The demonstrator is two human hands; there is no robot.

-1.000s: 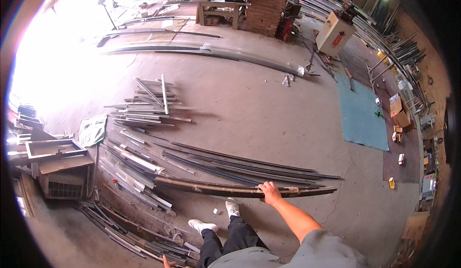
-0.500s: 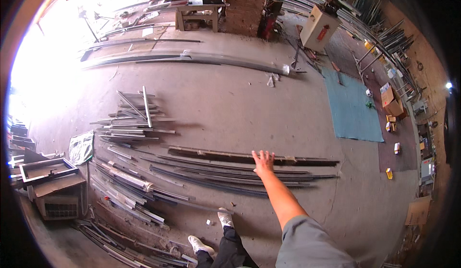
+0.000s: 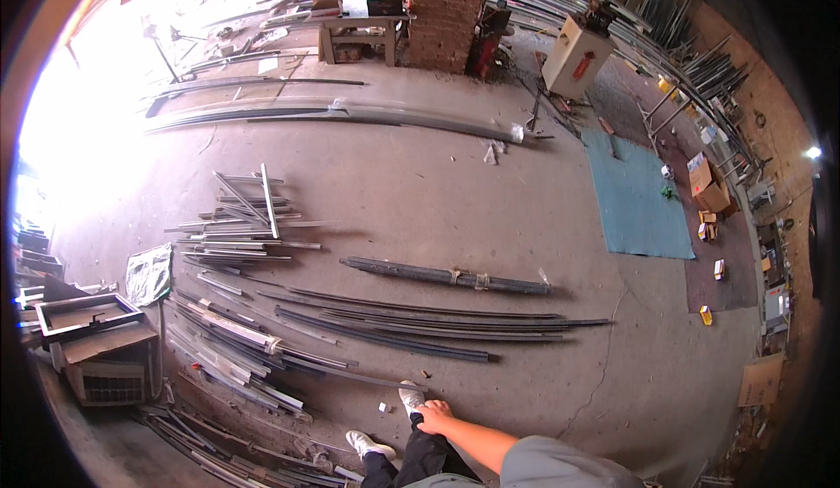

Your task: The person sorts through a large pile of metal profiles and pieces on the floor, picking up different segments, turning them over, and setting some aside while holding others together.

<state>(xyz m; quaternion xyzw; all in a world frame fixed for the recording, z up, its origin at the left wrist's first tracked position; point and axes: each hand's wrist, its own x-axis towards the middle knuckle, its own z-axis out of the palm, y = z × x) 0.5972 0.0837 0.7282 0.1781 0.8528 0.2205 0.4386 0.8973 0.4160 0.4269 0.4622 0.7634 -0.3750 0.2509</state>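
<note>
My right hand point(image 3: 435, 416) is low in the view, at the knee of my dark trousers point(image 3: 435, 455), its fingers draped over the cloth. It holds nothing that I can see. My left hand is out of view. Beyond my white shoes point(image 3: 410, 397), several long dark metal bars point(image 3: 437, 320) lie side by side on the concrete floor. Just past them is a separate dark bundle of bars point(image 3: 411, 270), bound with pale tape point(image 3: 482, 282) towards its right end.
Silvery profiles point(image 3: 232, 348) lie left of my feet, with a crossed pile point(image 3: 249, 226) beyond. A drawer-like frame tops a box point(image 3: 109, 374) at far left. Long wrapped bars point(image 3: 341, 114) cross the floor ahead. A blue mat point(image 3: 637, 195) and cartons point(image 3: 707, 184) are on the right.
My right hand has left the dark bundle and come back to my knee, its spread fingers now lowered. The bundle looks shorter in view and sits farther from the other bars.
</note>
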